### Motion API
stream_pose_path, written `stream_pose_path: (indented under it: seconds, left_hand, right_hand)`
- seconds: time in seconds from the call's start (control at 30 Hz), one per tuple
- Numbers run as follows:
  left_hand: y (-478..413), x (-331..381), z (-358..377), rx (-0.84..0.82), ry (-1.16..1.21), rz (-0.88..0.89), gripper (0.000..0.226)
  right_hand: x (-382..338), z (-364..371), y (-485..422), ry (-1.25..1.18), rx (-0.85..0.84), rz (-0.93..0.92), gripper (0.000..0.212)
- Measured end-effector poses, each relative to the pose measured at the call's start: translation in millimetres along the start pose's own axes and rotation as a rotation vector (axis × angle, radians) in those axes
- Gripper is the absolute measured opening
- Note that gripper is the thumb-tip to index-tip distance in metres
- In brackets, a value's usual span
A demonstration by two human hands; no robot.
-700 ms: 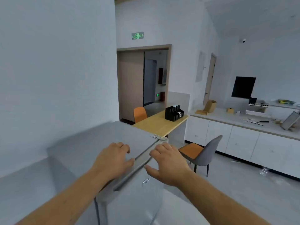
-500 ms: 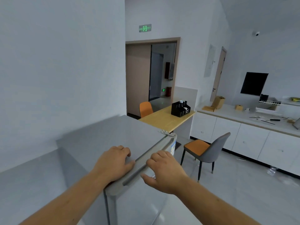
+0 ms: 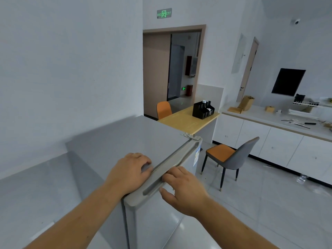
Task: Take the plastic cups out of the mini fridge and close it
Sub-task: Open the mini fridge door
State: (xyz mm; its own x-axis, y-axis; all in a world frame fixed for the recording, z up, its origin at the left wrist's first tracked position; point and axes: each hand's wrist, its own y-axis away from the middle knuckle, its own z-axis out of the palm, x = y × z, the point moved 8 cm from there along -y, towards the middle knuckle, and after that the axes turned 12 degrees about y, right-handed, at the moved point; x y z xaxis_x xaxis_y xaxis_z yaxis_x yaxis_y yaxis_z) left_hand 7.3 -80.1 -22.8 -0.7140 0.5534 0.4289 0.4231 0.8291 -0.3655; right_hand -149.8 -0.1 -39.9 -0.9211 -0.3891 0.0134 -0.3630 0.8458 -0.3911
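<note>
The grey mini fridge (image 3: 125,137) stands low in front of me against the wall. Its door (image 3: 152,218) looks shut or nearly so; the inside is hidden. No plastic cups are in view. My left hand (image 3: 129,171) rests palm down on the fridge top, just behind the door's top edge, fingers slightly curled and holding nothing. My right hand (image 3: 183,189) lies on the door's top edge (image 3: 179,157), with its fingers over the long handle groove and its thumb in front of the door.
A grey chair with an orange seat (image 3: 230,157) stands close to the right of the fridge. Behind it are a wooden table (image 3: 186,121) with a black organiser (image 3: 203,109), and white cabinets (image 3: 280,141) along the right wall. Open tiled floor lies at the lower right.
Both hands stay at the door's top edge. My view has swung left, so the fridge and room sit further right in frame. The right hand has slid slightly towards me.
</note>
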Motion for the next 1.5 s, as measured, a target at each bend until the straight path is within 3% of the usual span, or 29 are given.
stream_pose_path:
  seconds: [0.3, 0.57, 1.0, 1.23, 1.5]
  left_hand:
    - [-4.3, -8.5, 13.5, -0.056, -0.014, -0.014, 0.044]
    - [-26.2, 12.3, 32.9, -0.078, -0.075, 0.008, 0.046]
    - [-26.1, 9.5, 39.7, -0.080, -0.141, -0.016, 0.047]
    - [-23.7, 14.7, 36.8, -0.065, -0.138, -0.023, 0.046]
    - [-21.1, 18.4, 32.8, -0.061, -0.145, -0.016, 0.045]
  right_hand:
    - [31.1, -21.1, 31.5, -0.004, 0.025, 0.136, 0.028]
    - [68.1, -32.3, 43.6, 0.024, -0.147, 0.416, 0.064]
    - [126.9, -41.0, 93.6, 0.160, -0.285, 0.468, 0.037]
    - [167.3, -42.2, 120.5, 0.230, -0.286, 0.536, 0.070]
    - [216.5, -33.1, 148.7, 0.354, -0.353, 0.681, 0.082]
